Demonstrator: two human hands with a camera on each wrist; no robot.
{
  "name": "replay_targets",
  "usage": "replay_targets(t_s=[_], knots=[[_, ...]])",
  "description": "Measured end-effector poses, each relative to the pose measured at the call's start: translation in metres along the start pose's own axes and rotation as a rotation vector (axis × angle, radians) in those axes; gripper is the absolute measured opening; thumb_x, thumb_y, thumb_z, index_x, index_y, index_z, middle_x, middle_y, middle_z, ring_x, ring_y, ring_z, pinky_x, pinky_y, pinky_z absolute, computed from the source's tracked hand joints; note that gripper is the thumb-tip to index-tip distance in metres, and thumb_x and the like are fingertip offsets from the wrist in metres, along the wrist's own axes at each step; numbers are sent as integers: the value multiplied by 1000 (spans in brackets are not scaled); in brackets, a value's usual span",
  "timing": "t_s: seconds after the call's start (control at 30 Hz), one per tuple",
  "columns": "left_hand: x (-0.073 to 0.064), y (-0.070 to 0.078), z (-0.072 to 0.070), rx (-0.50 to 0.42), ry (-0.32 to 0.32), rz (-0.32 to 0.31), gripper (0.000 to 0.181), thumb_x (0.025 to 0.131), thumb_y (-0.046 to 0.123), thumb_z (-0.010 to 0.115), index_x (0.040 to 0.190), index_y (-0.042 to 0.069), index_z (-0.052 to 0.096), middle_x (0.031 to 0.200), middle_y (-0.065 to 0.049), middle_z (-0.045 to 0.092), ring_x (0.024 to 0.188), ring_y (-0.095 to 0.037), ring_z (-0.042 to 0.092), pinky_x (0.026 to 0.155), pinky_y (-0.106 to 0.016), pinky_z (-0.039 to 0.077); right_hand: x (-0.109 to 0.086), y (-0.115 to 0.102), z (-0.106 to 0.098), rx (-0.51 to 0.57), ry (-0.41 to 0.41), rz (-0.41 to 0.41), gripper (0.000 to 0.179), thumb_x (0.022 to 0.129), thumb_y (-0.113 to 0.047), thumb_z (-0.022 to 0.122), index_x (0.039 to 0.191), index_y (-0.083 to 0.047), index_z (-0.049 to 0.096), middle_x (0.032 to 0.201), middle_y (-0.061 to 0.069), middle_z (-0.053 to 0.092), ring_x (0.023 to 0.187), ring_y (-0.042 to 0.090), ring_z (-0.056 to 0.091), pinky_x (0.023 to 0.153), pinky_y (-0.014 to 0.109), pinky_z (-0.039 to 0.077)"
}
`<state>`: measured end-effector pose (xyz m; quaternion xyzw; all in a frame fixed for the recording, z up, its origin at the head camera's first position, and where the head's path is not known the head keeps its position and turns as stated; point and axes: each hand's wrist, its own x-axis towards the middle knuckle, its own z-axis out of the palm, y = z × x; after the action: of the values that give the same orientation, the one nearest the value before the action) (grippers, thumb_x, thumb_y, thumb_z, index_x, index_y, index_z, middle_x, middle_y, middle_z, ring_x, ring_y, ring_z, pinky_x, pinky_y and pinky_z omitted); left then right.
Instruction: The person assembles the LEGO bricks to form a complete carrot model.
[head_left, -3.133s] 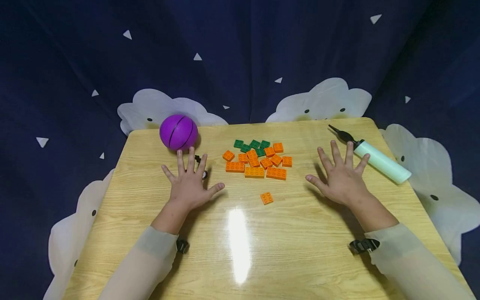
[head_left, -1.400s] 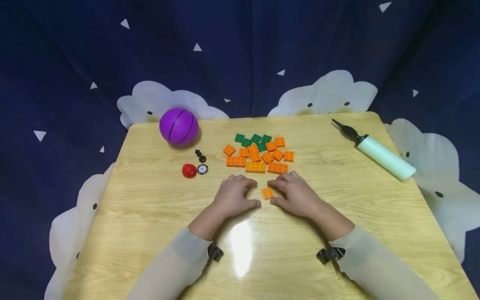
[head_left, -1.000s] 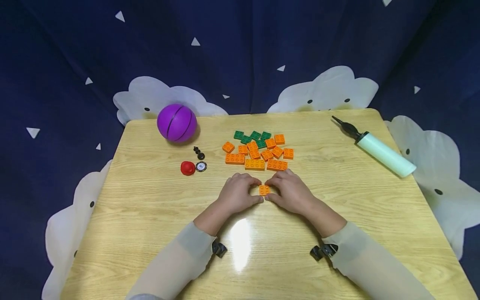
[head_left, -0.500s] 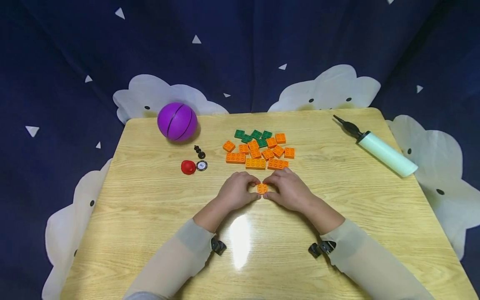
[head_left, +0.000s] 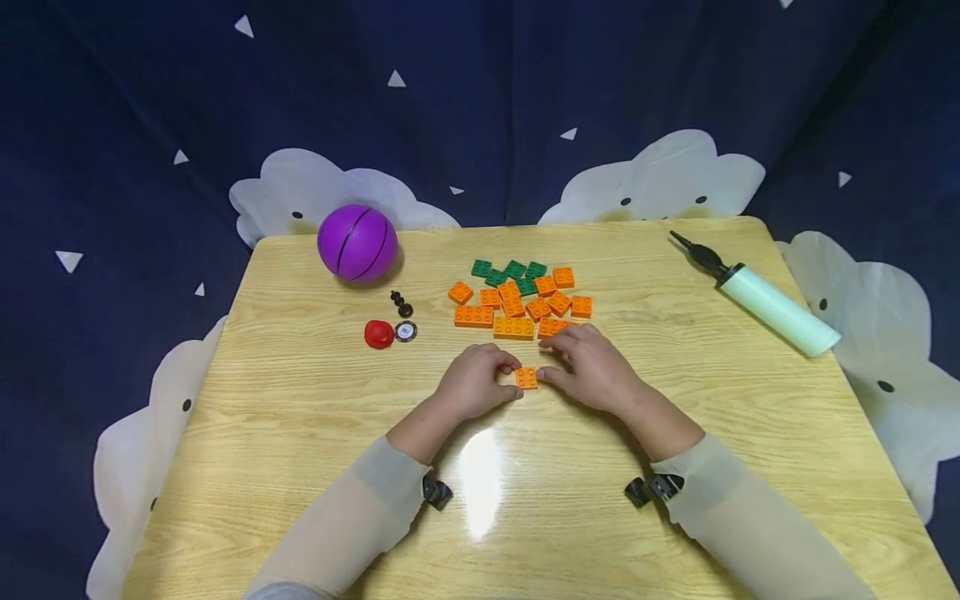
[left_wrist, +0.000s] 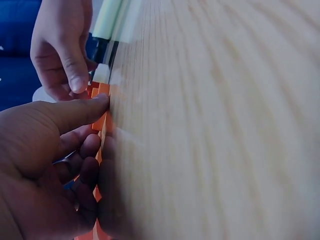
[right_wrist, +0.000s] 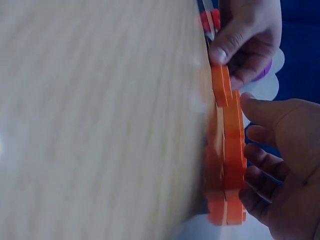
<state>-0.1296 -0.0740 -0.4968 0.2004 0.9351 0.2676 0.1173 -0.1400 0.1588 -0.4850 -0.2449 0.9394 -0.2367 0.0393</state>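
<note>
A small square orange toy brick (head_left: 527, 378) lies on the table in front of a group of bricks. My left hand (head_left: 474, 382) pinches it at its left side between thumb and forefinger. In the right wrist view the same small brick (right_wrist: 221, 85) shows under the left thumb. My right hand (head_left: 592, 368) is off the brick, its fingers loosely bent and holding nothing. Its thumb tip is close to the small brick's right side, while its fingertips overlap the front right long orange brick (head_left: 553, 329). Two other long bricks (head_left: 513, 328) (head_left: 474, 317) lie left of that one.
Behind lie several small orange bricks (head_left: 581, 307) and green bricks (head_left: 514, 269). On the left are a purple ball (head_left: 357, 243), a small black figure (head_left: 402, 304), a red cap-like piece (head_left: 378, 334) and a round chip (head_left: 406, 332). A pale green hand pump (head_left: 776, 308) lies right.
Both hands came in from spread apart and closed around the small orange brick, shifting it slightly left. My right hand has since let go and moved right, toward the long brick.
</note>
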Motion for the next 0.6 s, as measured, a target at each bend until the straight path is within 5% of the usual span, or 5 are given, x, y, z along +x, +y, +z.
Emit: replay_targets(t_s=[0.27, 0.6], knots=[[0, 0, -1, -2, 2, 3, 37, 86, 37, 86, 115, 17, 77, 98, 6, 67, 96, -17, 59, 90, -34, 48, 7, 13, -8, 15, 80, 55, 50, 92, -35, 80, 132, -8, 68, 129, 12, 61, 116, 33, 53, 99, 50, 47], [1, 0, 0, -16, -5, -6, 36, 85, 36, 87, 114, 17, 77, 97, 7, 66, 89, -12, 58, 87, -33, 47, 14, 27, -11, -11, 80, 80, 54, 92, -31, 81, 137, -5, 65, 135, 17, 60, 119, 36, 52, 103, 53, 44]])
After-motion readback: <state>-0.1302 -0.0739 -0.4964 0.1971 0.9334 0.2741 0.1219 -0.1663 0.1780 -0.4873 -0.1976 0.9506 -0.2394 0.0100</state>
